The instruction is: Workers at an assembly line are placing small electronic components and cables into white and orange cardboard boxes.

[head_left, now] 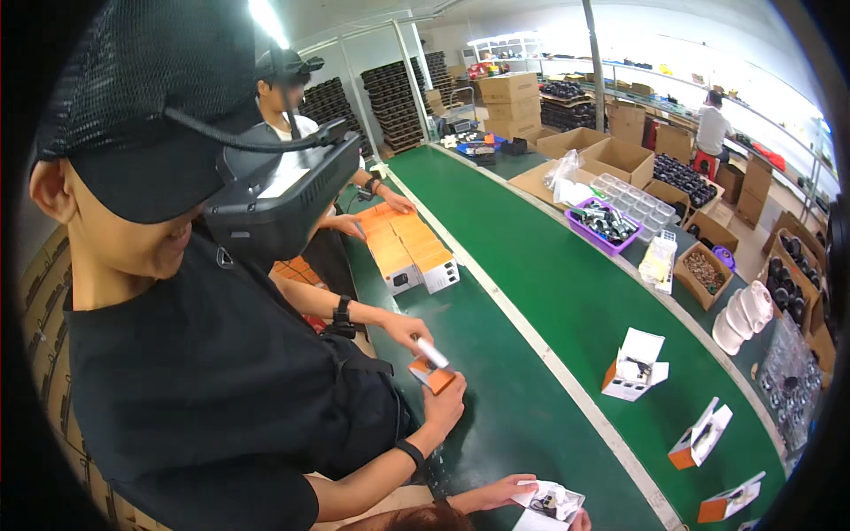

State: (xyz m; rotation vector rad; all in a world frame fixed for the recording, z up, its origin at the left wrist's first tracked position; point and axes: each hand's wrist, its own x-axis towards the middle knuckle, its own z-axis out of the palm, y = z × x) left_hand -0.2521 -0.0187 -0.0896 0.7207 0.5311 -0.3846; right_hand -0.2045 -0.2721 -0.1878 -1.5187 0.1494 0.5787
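At the lower edge, my left hand (498,492) grips the left side of a small open white box (542,520), thumb and fingers at its flap. My right hand (580,520), mostly cut off by the frame's edge, closes on the box's right side. Inside lie a small dark item (549,503) and white material; their kind is too small to tell. Left of me, a co-worker in a black shirt holds a small orange-and-white box (432,379) in both hands. A second co-worker, farther along, rests both hands on a block of orange-topped boxes (398,243).
On the green conveyor belt (531,265) stand open white-and-orange boxes (636,367), (701,434), (730,497). Beyond it are a purple basket (611,237) of metal parts, a clear divided tray (633,202), cartons (620,159) and stacked white cups (742,317). Another person sits at the far right.
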